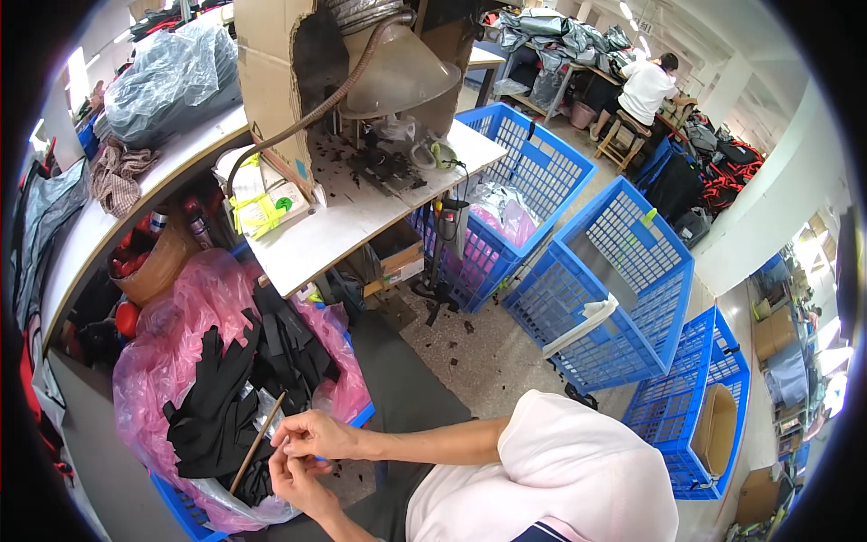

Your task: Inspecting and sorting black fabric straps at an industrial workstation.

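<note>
Both hands meet over a blue crate lined with a pink plastic bag (194, 298). My right hand (314, 435) is closed, thumb and fingertips pinched together. Just below it my left hand (298, 481) is closed too, its fingertips close to the right hand's. What they pinch, if anything, is too small or hidden to make out. A thin brown stick (256, 444) slants across the crate right beside my fingers; I cannot tell whether they touch it. Black fabric strips (212, 406) fill the bag, with more black pieces (293, 348) behind.
Ahead stands a white worktable (361, 226) bearing a lamp-like hood (397, 77) and a cardboard screen (271, 72). Blue crates (605, 271) line the right, one holding a cardboard box (713, 429). Black scraps litter the floor (452, 352). A person (646, 90) sits far back.
</note>
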Available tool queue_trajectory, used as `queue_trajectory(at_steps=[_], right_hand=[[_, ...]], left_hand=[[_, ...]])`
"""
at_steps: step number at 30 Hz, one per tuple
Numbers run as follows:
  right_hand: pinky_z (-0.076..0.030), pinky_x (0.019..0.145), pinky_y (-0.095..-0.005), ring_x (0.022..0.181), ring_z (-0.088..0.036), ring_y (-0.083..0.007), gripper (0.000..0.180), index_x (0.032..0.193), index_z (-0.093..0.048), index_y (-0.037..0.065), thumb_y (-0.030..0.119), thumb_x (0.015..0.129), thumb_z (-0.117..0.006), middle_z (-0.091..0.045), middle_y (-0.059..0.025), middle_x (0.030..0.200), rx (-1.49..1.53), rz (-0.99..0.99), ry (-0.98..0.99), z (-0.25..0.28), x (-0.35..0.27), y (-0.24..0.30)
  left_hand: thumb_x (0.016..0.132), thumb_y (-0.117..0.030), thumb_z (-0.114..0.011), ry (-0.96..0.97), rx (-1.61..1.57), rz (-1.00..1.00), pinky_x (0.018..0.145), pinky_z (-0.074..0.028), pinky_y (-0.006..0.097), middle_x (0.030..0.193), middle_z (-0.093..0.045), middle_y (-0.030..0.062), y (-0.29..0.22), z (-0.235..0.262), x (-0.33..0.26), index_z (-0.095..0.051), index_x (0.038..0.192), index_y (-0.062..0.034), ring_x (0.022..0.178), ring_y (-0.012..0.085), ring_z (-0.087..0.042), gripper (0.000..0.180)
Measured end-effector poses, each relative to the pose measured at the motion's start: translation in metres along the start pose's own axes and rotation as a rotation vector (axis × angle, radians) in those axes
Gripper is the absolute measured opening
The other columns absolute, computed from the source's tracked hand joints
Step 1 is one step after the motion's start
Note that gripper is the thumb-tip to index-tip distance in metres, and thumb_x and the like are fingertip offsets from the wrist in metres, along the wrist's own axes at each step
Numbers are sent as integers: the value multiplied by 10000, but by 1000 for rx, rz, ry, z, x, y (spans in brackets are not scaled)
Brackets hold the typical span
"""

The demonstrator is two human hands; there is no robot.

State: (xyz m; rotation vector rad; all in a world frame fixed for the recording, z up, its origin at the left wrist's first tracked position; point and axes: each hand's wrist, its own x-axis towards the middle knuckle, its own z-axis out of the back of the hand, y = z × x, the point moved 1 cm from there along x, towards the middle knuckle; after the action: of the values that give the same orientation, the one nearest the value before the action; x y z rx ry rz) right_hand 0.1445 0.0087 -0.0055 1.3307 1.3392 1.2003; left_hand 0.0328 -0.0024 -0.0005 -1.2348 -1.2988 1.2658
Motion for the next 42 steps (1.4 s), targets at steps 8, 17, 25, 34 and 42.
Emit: queue_trajectory(at_steps=[8,17,25,34,42], right_hand=[[-462,613,-281,700,-574,-175,205,993,-561,-8,44,799,-605,-518,-87,813,-355,291,-503,22,0,28],[-465,633,-321,742,-602,-248,152,908,-617,-24,86,804,-622,-590,-120,803,-458,294,-385,30,-5,28],[-459,598,-305,706,-585,-230,140,775,-560,-9,90,768,-659,-577,-103,817,-520,268,-600,24,-3,21],[-441,570,-252,674,-536,-60,188,784,-601,18,198,792,-654,-599,3,725,299,-98,-255,30,6,10],[-482,624,-238,672,-579,-85,247,928,-675,-9,215,830,-647,-637,-14,767,242,-252,83,26,-8,27]], left_hand=[[836,4,-453,112,-252,176,380,-462,198,710,-605,114,4,3,6,-571,995,67,467,111,-545,208],[818,-6,-461,171,-403,317,398,-432,188,707,-594,73,-4,4,-1,-523,1118,27,492,104,-543,308],[824,15,-437,85,-754,478,456,-445,165,810,-584,99,-6,-22,-17,-489,1094,28,608,115,-561,275],[849,7,-427,68,-506,239,425,-412,179,739,-592,74,1,-3,-11,-511,1167,-16,542,89,-536,330],[886,-14,-412,133,17,-207,475,-402,186,757,-583,48,-9,19,-2,-561,1137,6,553,69,-503,293]])
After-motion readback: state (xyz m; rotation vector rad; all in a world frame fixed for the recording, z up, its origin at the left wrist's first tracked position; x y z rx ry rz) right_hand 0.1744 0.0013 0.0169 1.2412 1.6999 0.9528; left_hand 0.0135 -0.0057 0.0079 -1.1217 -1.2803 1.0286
